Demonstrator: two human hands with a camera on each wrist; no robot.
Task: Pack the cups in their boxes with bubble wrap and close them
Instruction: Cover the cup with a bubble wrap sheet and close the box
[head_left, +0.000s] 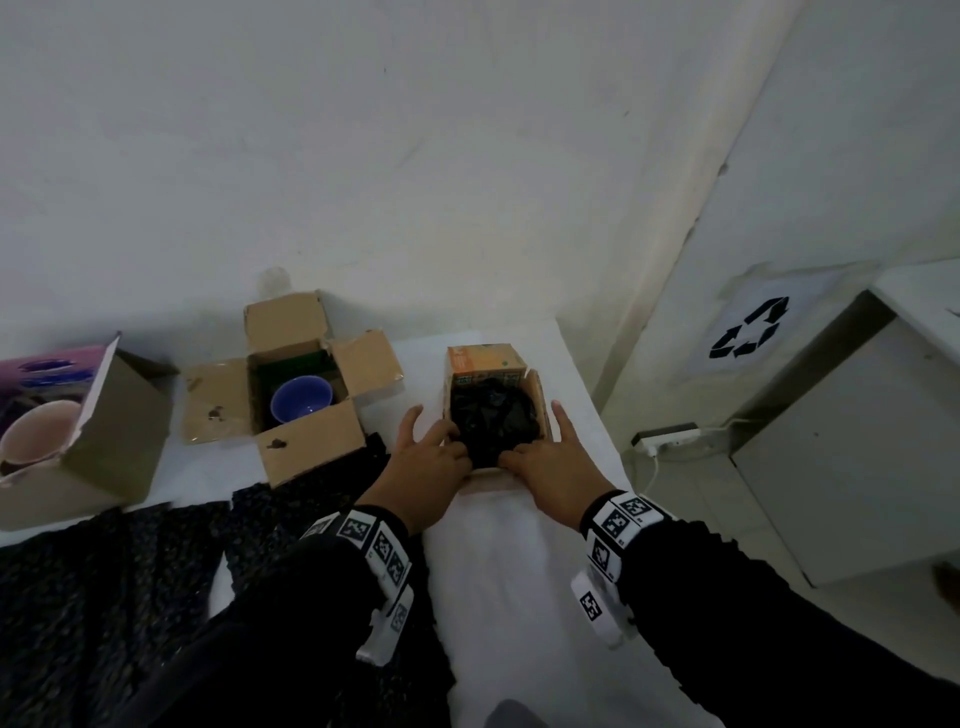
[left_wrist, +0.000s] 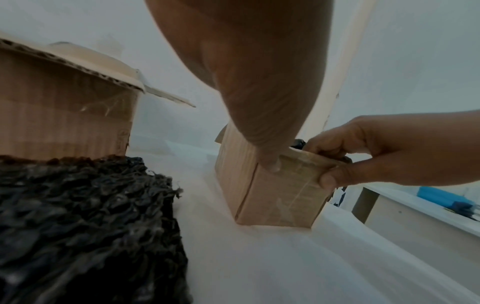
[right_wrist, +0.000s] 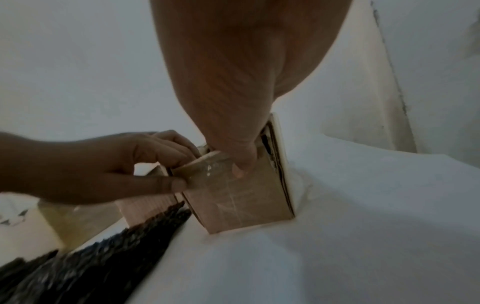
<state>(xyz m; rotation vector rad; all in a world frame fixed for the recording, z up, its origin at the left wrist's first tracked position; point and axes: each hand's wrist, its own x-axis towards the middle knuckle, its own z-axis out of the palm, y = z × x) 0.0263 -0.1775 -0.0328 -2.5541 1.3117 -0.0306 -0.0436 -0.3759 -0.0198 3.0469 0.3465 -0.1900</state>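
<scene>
both hands, left hand (head_left: 427, 457) and right hand (head_left: 551, 462), pinch the near flap (left_wrist: 298, 162) of the small box (head_left: 493, 400), likely to fold it over the black-wrapped bundle (head_left: 491, 415) inside.

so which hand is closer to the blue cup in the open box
Left. The left hand is on the small box's near-left corner, on the side facing the blue cup; the right hand is on its far corner.

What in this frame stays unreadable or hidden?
- Small box contents: black bubble wrap covers any cup, head view.
- Orange flap print: too small.
- Pink cup: partly behind its box wall.
- Left hand fingertips: hidden in wrist views.
</scene>
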